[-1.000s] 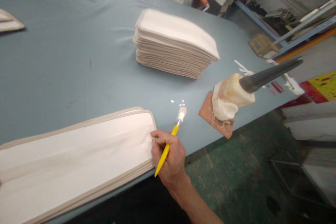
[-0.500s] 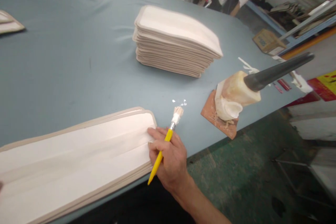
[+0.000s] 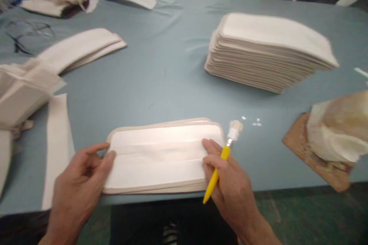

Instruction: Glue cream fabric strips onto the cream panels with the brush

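Note:
Flat at the table's front edge lies a small pile of white panels (image 3: 158, 157) with beige borders, slightly fanned. My left hand (image 3: 76, 183) pinches the left end of the top panel between thumb and fingers. In my right hand (image 3: 234, 182) is a glue brush (image 3: 217, 174) with a yellow handle, its bristles coated white and pointing away from me. The fingertips of that hand also rest on the panel's right end. A few white drops (image 3: 255, 122) dot the table beyond the bristles.
A tall stack of similar panels (image 3: 264, 57) stands at the back right. To the right, a pot caked in white glue (image 3: 339, 130) sits on a brown board (image 3: 301, 138). Loose panels (image 3: 80, 48), beige strips (image 3: 59, 141) and eyeglasses (image 3: 31, 30) lie on the left.
My view has swung left and levelled. My left hand, barely in sight before, now shows at the panel's left end. The brush stays in my right hand at the panel's right end.

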The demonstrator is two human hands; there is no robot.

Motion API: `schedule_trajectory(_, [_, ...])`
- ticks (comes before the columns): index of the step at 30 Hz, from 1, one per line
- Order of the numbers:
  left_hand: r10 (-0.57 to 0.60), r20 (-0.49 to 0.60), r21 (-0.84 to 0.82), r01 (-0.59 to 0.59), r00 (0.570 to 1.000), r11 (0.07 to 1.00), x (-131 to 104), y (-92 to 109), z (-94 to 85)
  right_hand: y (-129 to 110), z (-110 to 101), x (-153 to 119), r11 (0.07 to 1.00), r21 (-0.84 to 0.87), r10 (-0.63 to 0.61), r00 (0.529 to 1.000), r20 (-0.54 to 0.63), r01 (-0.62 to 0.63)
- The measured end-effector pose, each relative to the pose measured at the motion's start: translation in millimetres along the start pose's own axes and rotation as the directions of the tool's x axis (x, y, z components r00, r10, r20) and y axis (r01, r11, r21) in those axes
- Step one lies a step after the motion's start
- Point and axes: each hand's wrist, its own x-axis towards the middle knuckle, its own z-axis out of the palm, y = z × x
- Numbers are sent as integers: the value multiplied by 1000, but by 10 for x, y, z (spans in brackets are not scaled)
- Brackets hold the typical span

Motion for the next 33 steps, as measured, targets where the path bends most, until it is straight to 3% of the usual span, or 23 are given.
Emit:
schedule_trajectory(6, [-12, -1, -130, 12, 1000, 991, -41, -35, 52, -214, 122, 32, 996, 64, -72, 995, 72, 68])
schedule_trajectory(18, [-20, 65, -175, 31, 998, 984, -27, -78, 88, -812, 589, 196, 960, 4, -272, 933, 238, 279])
schedule_trajectory(25, [-9, 58, -180, 19, 998, 983, -47, -77, 111, -1042, 830, 233, 968, 39, -248, 928, 277, 248])
schedule_trajectory(29, [-2, 47, -212, 12, 999, 977, -70, -83, 109, -1074, 858, 255, 964, 13, -255, 915, 312, 265])
schedule_trajectory(33, [-66, 2, -324, 63, 998, 944, -111, -127, 94, -1103, 859, 275, 963, -13, -250, 914, 319, 268])
